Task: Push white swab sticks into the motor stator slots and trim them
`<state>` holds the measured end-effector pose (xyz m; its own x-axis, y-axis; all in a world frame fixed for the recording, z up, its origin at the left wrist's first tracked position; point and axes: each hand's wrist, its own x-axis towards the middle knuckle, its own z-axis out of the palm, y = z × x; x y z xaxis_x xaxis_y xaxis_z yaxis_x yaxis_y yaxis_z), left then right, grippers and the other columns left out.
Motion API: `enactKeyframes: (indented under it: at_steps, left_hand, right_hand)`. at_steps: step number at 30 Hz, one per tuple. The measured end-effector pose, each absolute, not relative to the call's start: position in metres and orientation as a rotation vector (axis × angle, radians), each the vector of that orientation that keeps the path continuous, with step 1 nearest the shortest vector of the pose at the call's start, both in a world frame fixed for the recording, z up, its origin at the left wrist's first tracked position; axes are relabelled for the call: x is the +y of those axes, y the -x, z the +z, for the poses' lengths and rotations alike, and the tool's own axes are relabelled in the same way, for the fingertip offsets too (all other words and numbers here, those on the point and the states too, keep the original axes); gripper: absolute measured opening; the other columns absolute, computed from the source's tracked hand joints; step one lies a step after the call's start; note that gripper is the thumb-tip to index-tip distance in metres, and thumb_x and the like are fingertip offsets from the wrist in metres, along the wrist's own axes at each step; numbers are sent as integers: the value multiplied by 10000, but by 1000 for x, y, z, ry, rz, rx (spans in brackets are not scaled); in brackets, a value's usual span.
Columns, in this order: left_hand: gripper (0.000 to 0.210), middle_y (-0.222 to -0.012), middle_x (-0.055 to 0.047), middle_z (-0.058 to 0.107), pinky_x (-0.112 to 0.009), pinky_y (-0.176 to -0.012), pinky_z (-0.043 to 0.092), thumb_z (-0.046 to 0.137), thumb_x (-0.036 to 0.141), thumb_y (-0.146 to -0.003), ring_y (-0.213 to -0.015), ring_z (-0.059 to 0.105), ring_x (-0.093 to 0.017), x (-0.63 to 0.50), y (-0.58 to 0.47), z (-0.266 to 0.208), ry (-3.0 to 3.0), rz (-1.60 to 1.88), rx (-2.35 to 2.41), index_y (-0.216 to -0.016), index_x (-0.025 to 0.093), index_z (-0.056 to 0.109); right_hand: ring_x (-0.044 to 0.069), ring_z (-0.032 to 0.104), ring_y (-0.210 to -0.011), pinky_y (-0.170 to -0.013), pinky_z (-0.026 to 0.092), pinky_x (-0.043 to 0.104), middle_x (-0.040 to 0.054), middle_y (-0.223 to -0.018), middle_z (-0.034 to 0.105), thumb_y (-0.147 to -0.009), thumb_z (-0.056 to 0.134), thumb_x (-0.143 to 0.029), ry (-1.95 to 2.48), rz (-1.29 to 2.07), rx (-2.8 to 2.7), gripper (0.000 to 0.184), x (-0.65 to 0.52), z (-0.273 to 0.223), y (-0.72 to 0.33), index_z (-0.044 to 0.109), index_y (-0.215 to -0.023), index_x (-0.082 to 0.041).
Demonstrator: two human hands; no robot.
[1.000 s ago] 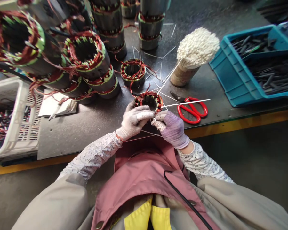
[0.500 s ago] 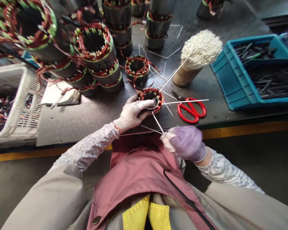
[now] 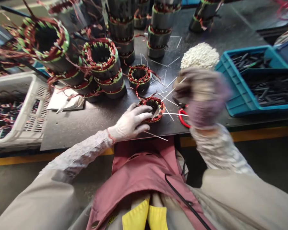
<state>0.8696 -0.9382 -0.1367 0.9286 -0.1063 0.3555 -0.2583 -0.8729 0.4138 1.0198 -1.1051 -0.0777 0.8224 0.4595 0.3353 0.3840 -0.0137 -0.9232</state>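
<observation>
on bench [image 3: 93, 124], red-wound ring [image 3: 159, 118] partly under left fingers [image 3: 143, 109], spread loosely; right fingers [image 3: 182, 84] blurred, grip unclear.

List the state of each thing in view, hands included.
left hand: fingers extended over near wound ring
near wound ring: opening upward
right hand: blurred, grip unclear
scissors: partly hidden, blade opening unclear
white stick bundle: upright, partly hidden
blue bin: uncovered, holding dark pieces
white crate: uncovered, holding pieces

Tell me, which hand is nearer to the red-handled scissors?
The right. The blurred right hand overlaps the red-handled scissors in this view, partly hiding them; the left hand is off to their left, at the wound stator.
</observation>
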Motion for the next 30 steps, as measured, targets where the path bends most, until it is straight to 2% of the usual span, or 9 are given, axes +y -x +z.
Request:
enactKeyframes:
  at_steps: [3,6,9,12,15,17,19,21,30]
  left_hand:
    - [523,-1401,-165,537,-433,-1080,464,619,394,-894,-1304,519,-275,-945,-849,-105,-2465,468,-203,-1352,158,525]
    - [344,-1264,-75,638,-392,-998,539,563,303,-934,-1182,609,-228,-951,-830,-64,-2362,718,-105,-1272,251,594]
    - [401,-1283,-76,614,-430,-1081,476,662,266,-861,-1240,558,-249,-951,-830,-46,-2399,1172,-43,-1257,250,600]
    - [495,-1273,-121,628,-481,-1051,472,715,386,-812,-1203,576,-294,-951,-846,-72,-2741,765,-74,-1253,188,607]
    - [488,-1332,-147,606,-553,-1060,423,719,370,-804,-1263,525,-356,-955,-862,-119,-2925,431,-25,-1237,163,634]
    - [395,-1327,-134,616,-517,-1028,453,658,324,-857,-1261,533,-342,-959,-867,-142,-2935,420,-11,-1224,178,653]
    - [333,-1288,-118,645,-467,-980,491,599,313,-899,-1224,568,-311,-963,-867,-153,-2913,491,-3,-1204,202,673]
    - [306,-1246,-106,671,-442,-944,510,585,326,-907,-1174,602,-289,-964,-865,-156,-2902,556,3,-1175,224,693]
    - [260,-1167,-80,712,-396,-897,536,584,326,-906,-1085,650,-252,-960,-864,-156,-2834,704,-49,-1092,215,727]
  right_hand:
    - [167,635,-780,-647,456,319,72,-1027,657,-967,411,-447,1827,-453,-710,293,-1174,-106,-1048,634,-1027,-267]
    - [228,643,-781,-653,448,332,100,-850,666,-874,602,-406,2288,-364,-1078,229,-1206,-156,-1072,677,-1005,-234]
    - [230,633,-687,-603,418,338,142,-845,677,-731,734,-311,2681,-204,-1125,378,-1190,-184,-1091,676,-1082,-182]
    - [178,558,-510,-538,369,323,80,-619,619,-624,789,-273,2870,-34,-1128,446,-1171,-177,-1096,687,-1043,-158]
    - [160,485,-409,-498,367,308,-1,-442,496,-682,729,-279,2841,-45,-1203,351,-1180,-164,-1071,690,-1008,-157]
    - [187,565,-483,-520,422,303,24,-543,594,-759,645,-289,2751,-55,-1304,353,-1196,-161,-1041,668,-1092,-173]
    - [212,671,-717,-644,506,312,73,-832,710,-796,588,-277,2586,-75,-1413,408,-1206,-160,-1010,624,-1191,-184]
    - [232,678,-904,-769,528,328,102,-1025,706,-796,594,-300,2495,-125,-1439,441,-1203,-157,-987,610,-1217,-168]
    - [259,687,-800,-616,428,311,129,-1006,731,-848,548,-339,2771,-37,-1555,471,-1165,-135,-985,610,-1285,-174]
